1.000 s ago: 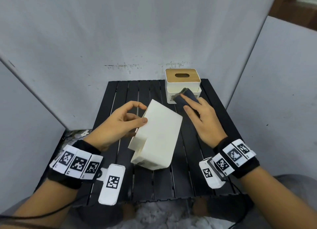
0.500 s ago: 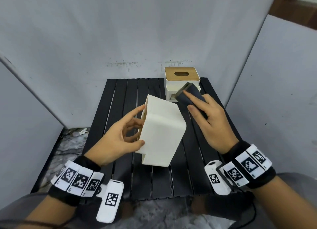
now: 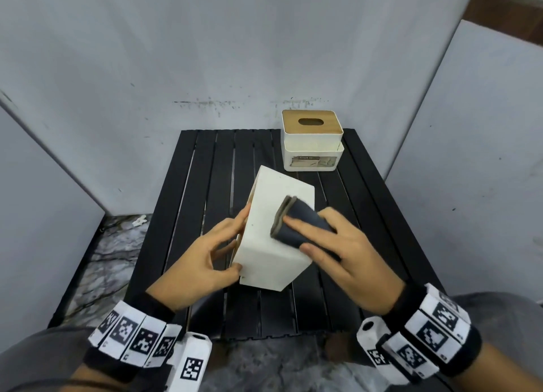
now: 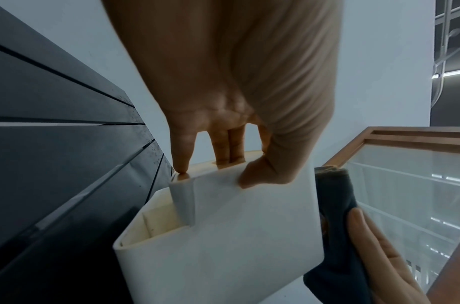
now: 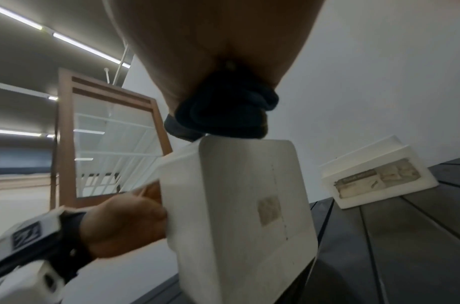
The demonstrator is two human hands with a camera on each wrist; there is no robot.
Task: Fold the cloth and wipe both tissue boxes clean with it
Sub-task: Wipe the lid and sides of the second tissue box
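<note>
A plain white tissue box (image 3: 267, 253) (image 4: 223, 246) (image 5: 239, 216) is tilted on its side over the middle of the black slatted table (image 3: 205, 168). My left hand (image 3: 205, 259) (image 4: 218, 160) grips its left edge, thumb on the outer face, fingers inside the opening. My right hand (image 3: 332, 250) presses a folded dark blue cloth (image 3: 296, 224) (image 4: 335, 226) (image 5: 223, 111) onto the box's upward face, fingers laid over the cloth, thumb at its near edge. A second white tissue box with a wooden lid (image 3: 311, 140) (image 5: 377, 176) stands at the table's back right.
Grey panels (image 3: 88, 68) wall in the table on the left, back and right. Marbled floor (image 3: 111, 253) shows at the left of the table. My lap lies just below the table's near edge.
The right hand brought the cloth from in front of the far box down onto the near box's top face. The left hand turned the near box and took a firmer grip on its left edge.
</note>
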